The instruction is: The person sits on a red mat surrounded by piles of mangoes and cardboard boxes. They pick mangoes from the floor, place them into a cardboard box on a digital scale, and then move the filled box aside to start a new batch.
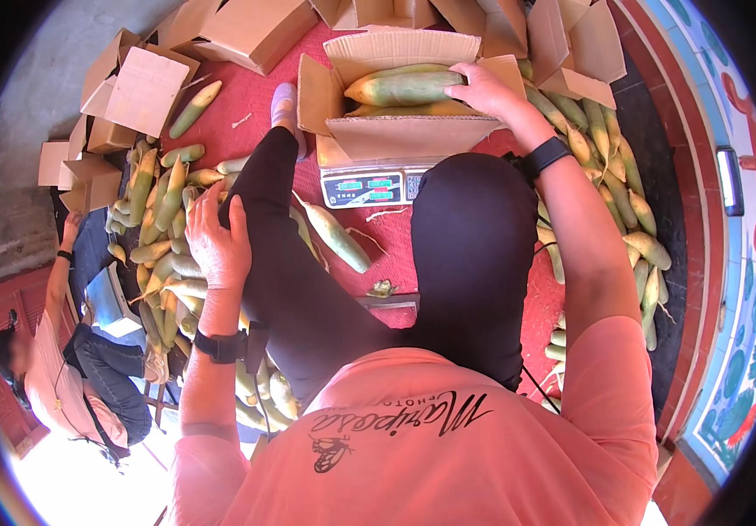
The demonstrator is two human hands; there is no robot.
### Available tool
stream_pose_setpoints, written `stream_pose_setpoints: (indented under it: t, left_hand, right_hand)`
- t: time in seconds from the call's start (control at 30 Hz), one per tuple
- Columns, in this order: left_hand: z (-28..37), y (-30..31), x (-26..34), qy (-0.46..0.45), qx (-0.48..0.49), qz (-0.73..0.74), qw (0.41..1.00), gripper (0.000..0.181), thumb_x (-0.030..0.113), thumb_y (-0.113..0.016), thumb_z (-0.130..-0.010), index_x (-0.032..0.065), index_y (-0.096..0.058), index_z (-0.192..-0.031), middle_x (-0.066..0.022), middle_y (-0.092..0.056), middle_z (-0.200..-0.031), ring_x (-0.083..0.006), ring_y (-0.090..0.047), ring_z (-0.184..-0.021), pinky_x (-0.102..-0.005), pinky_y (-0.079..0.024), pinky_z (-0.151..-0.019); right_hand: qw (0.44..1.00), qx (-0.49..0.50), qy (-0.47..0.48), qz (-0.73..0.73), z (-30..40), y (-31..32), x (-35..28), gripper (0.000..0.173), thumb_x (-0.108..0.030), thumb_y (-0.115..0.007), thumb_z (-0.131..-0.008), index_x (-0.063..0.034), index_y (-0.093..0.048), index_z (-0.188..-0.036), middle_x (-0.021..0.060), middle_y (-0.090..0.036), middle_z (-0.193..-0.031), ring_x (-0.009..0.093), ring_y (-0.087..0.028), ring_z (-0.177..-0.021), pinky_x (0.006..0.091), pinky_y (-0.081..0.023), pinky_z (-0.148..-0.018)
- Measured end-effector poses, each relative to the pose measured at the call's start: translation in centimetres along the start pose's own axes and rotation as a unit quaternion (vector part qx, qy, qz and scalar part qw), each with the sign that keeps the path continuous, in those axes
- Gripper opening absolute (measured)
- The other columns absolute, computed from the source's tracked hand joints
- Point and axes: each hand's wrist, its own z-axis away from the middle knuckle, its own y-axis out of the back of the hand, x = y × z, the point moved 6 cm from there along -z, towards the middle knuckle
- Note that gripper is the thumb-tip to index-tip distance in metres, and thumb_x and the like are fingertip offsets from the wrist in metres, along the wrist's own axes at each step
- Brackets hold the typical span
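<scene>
An open cardboard box (404,138) stands on a digital scale (365,189) with a lit display. Inside it lie several large green radishes (404,89), pale yellow towards one end. My right hand (483,89) reaches over the box's right side, its fingers on the right end of the top radish. My left hand (220,230) is raised by my left knee, fingers somewhat bent, beside the radish pile; it appears to hold nothing. A loose radish (335,233) lies on the red mat between my legs.
Radish piles (167,197) lie to the left and right (615,171). Open cardboard boxes (246,29) line the far side, with more (92,181) at left. Another person (69,388) sits at far left, a hand at a box. A tiled ledge (700,197) runs along the right.
</scene>
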Motion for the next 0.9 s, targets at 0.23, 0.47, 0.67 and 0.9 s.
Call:
stream_pose_setpoints:
  t: [0.23, 0.47, 0.67, 0.9]
  left_hand:
    - [0.0, -0.2, -0.2, -0.004, 0.003, 0.003, 1.000, 0.031, 0.026, -0.052, -0.089, 0.0046, -0.057, -0.110, -0.0127, -0.060, -0.105, -0.0307, -0.054, -0.103, -0.0410, -0.039, -0.089]
    - [-0.2, -0.1, 0.1, -0.010, 0.004, 0.012, 1.000, 0.030, 0.025, -0.052, -0.089, 0.0046, -0.057, -0.110, -0.0135, -0.060, -0.104, -0.0322, -0.054, -0.101, -0.0413, -0.040, -0.088]
    - [-0.2, 0.1, 0.4, -0.015, 0.008, 0.009, 1.000, 0.028, 0.022, -0.052, -0.089, 0.0046, -0.058, -0.110, -0.0147, -0.061, -0.103, -0.0339, -0.054, -0.098, -0.0411, -0.040, -0.088]
    - [-0.2, 0.1, 0.7, -0.012, 0.006, 0.004, 1.000, 0.028, 0.024, -0.051, -0.090, 0.0051, -0.058, -0.109, -0.0150, -0.061, -0.102, -0.0342, -0.054, -0.099, -0.0414, -0.040, -0.088]
  right_hand:
    - [0.968, -0.039, -0.093, -0.229, 0.5, -0.9, 0.4, 0.050, -0.032, -0.064, -0.082, 0.0064, -0.054, -0.112, 0.0149, -0.062, -0.100, 0.021, -0.060, -0.090, 0.0320, -0.049, -0.076]
    - [0.943, -0.006, -0.089, -0.322, 1.3, 1.0, 0.9, 0.040, -0.036, -0.062, -0.085, 0.0010, -0.057, -0.100, 0.0047, -0.059, -0.084, 0.011, -0.054, -0.069, 0.0247, -0.048, -0.066]
    - [0.908, 0.029, -0.105, -0.403, 3.1, 3.5, 1.4, 0.033, -0.033, -0.060, -0.088, -0.0033, -0.058, -0.101, 0.0013, -0.058, -0.090, 0.010, -0.052, -0.074, 0.0237, -0.046, -0.068]
    - [0.879, 0.077, -0.095, -0.460, 5.5, 5.8, 1.0, 0.030, -0.033, -0.062, -0.086, -0.0046, -0.060, -0.096, 0.0012, -0.059, -0.086, 0.011, -0.053, -0.072, 0.0255, -0.047, -0.066]
